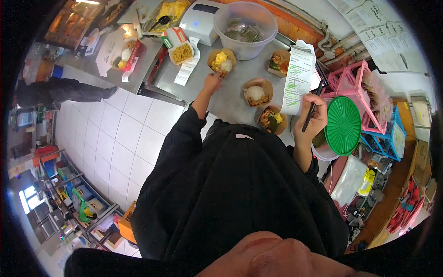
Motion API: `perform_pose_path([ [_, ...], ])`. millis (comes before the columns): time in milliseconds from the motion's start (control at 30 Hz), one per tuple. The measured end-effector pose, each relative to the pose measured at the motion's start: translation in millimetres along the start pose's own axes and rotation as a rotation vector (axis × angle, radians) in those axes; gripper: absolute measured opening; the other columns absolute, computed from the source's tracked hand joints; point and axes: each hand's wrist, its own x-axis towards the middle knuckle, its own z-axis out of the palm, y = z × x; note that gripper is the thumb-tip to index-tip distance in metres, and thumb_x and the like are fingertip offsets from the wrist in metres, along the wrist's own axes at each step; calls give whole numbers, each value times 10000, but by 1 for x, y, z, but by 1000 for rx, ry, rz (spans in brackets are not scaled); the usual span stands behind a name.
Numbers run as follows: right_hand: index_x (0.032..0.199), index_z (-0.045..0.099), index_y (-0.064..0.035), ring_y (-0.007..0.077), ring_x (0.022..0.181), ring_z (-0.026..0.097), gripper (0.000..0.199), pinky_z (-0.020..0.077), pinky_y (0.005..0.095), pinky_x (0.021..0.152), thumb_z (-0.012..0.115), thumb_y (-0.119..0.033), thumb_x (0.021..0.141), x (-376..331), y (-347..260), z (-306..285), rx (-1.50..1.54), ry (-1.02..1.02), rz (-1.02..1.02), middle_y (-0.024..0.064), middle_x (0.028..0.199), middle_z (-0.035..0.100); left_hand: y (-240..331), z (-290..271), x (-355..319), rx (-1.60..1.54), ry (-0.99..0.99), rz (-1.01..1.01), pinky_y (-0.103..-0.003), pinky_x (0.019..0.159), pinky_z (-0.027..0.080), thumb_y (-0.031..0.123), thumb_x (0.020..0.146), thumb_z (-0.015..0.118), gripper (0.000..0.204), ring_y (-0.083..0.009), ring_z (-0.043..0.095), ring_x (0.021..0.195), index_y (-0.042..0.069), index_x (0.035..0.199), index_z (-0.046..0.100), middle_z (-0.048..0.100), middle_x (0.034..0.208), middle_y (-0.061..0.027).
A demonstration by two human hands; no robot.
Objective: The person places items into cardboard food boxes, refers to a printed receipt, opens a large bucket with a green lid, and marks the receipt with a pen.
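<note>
At the table's near edge, my left hand (pixel 213 82) has its fingers closed at the rim of a brown paper food box (pixel 221 62) holding white rice, yellow egg and browned pieces. My right hand (pixel 314 113) grips a black pen (pixel 309 117). Beside its fingers a long white receipt (pixel 299 76) with green marks stands up over the table, its lower edge at the hand. Three more food boxes are close by: one with a rice mound (pixel 255 93), one with egg and greens (pixel 271 121), and one (pixel 278 63) partly behind the receipt.
A clear plastic tub (pixel 245 30) stands at the back beside a white printer (pixel 199 21). Further left are a box of yellow noodles or rice (pixel 182 53) and another receipt (pixel 188 67). To the right are a green lid (pixel 343 125) and pink baskets (pixel 353 92). Another person's leg (pixel 69 90) shows far left.
</note>
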Motion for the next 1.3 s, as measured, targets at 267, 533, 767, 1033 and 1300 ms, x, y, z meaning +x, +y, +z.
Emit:
perform_pose_path([
  [267, 882, 556, -3, 91, 808, 548, 44, 430, 218, 749, 585, 15, 854, 2, 6, -9, -53, 38, 14, 59, 892, 597, -19, 3, 17, -71, -29, 77, -339, 460, 492, 329, 875, 486, 402, -241, 644, 633, -58, 944, 574, 636, 779, -140],
  [533, 879, 560, -4, 111, 838, 553, 29, 429, 232, 769, 578, -1, 855, 3, 9, -11, -84, 61, 9, 70, 904, 599, -51, -13, -7, -286, 175, 134, -330, 489, 509, 232, 909, 438, 316, -255, 643, 640, -55, 1012, 519, 624, 778, -167],
  [767, 877, 559, -4, 100, 835, 554, 25, 426, 212, 763, 575, 3, 859, 3, 11, -3, -91, 11, 15, 63, 901, 600, -75, -56, -24, -559, 373, 219, -304, 404, 416, 116, 906, 381, 170, -186, 540, 497, -23, 929, 477, 552, 652, -100],
  [1033, 892, 555, 4, 112, 834, 561, 41, 429, 218, 769, 581, -15, 867, 2, 18, 6, -66, -71, -7, 73, 903, 596, -94, -96, -22, -770, 364, 217, -291, 415, 420, 196, 914, 441, 236, -190, 555, 532, 0, 1043, 470, 588, 783, -130],
  [1300, 883, 555, 15, 119, 831, 565, 40, 438, 226, 768, 573, -19, 873, -1, 17, 9, -7, -60, 17, 80, 910, 598, -54, -70, -68, -45, 1028, 529, -435, 797, 449, 259, 722, 723, 833, -305, 524, 972, 44, 1396, 283, 494, 1092, -255],
])
